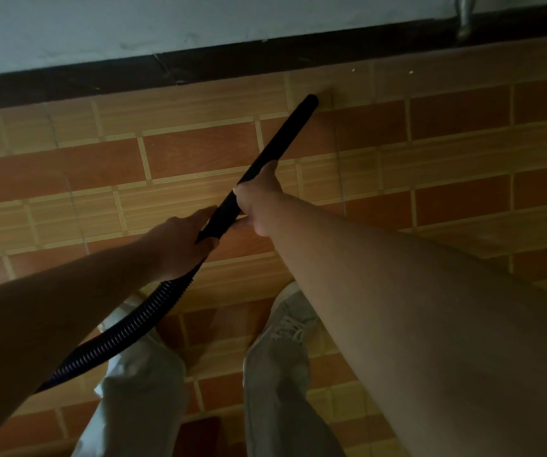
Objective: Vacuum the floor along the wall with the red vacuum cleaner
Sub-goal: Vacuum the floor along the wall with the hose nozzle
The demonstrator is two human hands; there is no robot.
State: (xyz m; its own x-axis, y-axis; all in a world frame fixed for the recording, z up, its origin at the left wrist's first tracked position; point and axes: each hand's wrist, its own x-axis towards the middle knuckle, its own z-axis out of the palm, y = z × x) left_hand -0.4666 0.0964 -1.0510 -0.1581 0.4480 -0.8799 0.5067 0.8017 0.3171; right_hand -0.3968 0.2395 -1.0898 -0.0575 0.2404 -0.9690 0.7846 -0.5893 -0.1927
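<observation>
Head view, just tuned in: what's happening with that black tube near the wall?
A person grips the black vacuum wand with both hands, the right hand nearer the tip, the left hand at the end where the ribbed hose joins. The wand's tip is down by the tiled floor, just short of the dark baseboard. Pale specks lie on the floor further right.

hose [123,328] end behind left forearm [34,324], shoe [293,319] half-hidden
</observation>
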